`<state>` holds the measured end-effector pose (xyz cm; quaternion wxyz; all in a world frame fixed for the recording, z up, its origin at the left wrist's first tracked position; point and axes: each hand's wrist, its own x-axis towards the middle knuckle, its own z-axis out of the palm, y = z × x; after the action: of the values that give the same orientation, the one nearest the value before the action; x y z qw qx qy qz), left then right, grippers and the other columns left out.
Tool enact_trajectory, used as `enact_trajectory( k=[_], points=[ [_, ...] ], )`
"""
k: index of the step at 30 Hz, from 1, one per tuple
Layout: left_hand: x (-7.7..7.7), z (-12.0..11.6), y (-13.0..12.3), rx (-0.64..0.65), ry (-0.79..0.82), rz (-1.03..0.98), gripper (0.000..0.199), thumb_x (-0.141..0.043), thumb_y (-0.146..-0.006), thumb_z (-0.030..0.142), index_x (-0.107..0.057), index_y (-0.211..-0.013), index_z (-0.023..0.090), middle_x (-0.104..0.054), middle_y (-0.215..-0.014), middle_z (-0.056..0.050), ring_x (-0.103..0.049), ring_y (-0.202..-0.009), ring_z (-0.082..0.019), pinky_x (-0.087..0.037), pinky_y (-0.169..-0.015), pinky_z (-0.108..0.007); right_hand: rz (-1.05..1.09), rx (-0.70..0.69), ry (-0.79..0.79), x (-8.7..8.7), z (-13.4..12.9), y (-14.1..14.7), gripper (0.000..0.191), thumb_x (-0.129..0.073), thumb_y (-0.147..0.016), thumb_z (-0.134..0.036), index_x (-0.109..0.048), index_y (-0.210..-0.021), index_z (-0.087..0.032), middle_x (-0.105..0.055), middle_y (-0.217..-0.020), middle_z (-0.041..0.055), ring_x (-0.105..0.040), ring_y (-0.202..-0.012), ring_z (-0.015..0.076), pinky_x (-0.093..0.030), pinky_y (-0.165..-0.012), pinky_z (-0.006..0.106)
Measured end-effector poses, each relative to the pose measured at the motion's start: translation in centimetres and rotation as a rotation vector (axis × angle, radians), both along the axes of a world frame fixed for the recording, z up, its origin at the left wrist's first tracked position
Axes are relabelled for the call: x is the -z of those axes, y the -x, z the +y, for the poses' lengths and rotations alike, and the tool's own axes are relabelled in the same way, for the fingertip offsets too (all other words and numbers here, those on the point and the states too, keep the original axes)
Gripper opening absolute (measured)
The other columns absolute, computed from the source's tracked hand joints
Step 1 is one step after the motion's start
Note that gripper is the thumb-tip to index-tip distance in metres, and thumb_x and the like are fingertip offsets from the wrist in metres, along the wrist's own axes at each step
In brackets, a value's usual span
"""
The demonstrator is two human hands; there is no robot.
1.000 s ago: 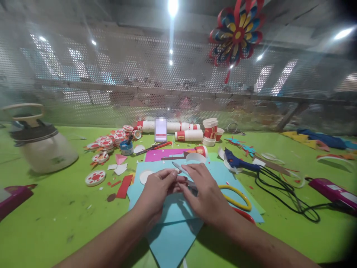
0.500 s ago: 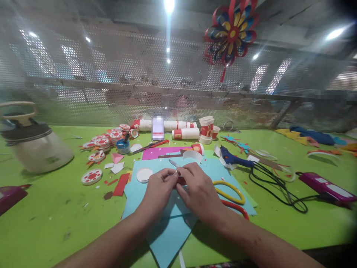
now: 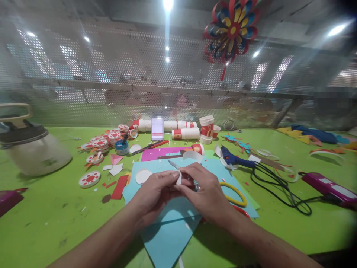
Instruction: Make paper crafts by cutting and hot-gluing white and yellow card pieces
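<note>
A small white paper piece is pinched between the fingertips of my left hand and my right hand, which meet above blue paper sheets. The fingers partly hide the piece. Beside and partly under my right hand lie scissors with yellow and red handle loops; a grey pointed tip shows just beyond my fingers. A white paper disc rests on the blue paper, partly covered by my left hand.
Red-and-white discs, a blue jar and red paper scraps lie left. Paper cups and a phone stand behind. At right are a blue glue gun, its cable and a purple power strip. A kettle-like container stands far left.
My hands have turned and drawn slightly apart, so more of the white paper piece shows between them. My left palm has tilted upward. The view has shifted slightly.
</note>
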<state>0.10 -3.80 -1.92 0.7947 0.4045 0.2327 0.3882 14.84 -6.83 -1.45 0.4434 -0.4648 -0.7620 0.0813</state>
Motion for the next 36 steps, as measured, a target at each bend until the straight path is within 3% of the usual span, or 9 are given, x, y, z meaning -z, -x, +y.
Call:
enact_trajectory(
  k=[7,20,27,36],
  points=[
    [-0.31,-0.29,0.16,0.095,-0.001,-0.075,0.022,-0.051,-0.087,0.018,-0.070,-0.088,0.008,-0.071,-0.086,-0.013,-0.064,-0.082,-0.020,-0.048,-0.082,-0.034,0.053,-0.063,-0.053,-0.41,-0.17,-0.46,0.025,-0.069,-0.075,-0.014,-0.062,-0.099,-0.018,-0.060,-0.088,0.0048,-0.057,-0.080,0.0175,-0.048,-0.071,0.030],
    [-0.49,-0.56,-0.07,0.087,-0.059,-0.037,0.021,-0.058,-0.084,0.025,-0.069,-0.075,0.010,-0.067,-0.077,-0.009,-0.058,-0.073,-0.013,-0.046,-0.073,-0.024,0.036,-0.097,-0.083,-0.66,-0.37,-0.56,0.036,-0.068,-0.075,-0.013,-0.057,-0.109,-0.017,-0.061,-0.095,0.0071,-0.057,-0.087,0.0194,-0.049,-0.077,0.033],
    [-0.25,-0.36,-0.09,0.090,-0.057,-0.022,0.019,-0.067,-0.077,0.029,-0.069,-0.073,0.011,-0.066,-0.074,-0.006,-0.057,-0.069,-0.013,-0.045,-0.072,-0.024,0.030,-0.102,-0.077,-0.73,-0.71,-0.53,0.032,-0.067,-0.074,-0.011,-0.060,-0.106,-0.016,-0.059,-0.094,0.0069,-0.057,-0.085,0.0182,-0.050,-0.075,0.032],
    [-0.43,0.11,0.37,0.108,-0.092,0.073,0.019,-0.062,-0.080,0.028,-0.070,-0.077,0.011,-0.067,-0.077,-0.008,-0.059,-0.074,-0.016,-0.046,-0.076,-0.028,0.018,-0.076,-0.084,-0.64,-0.41,-0.50,0.029,-0.067,-0.075,-0.011,-0.061,-0.102,-0.016,-0.060,-0.091,0.0071,-0.057,-0.080,0.0182,-0.050,-0.071,0.032]
  ],
)
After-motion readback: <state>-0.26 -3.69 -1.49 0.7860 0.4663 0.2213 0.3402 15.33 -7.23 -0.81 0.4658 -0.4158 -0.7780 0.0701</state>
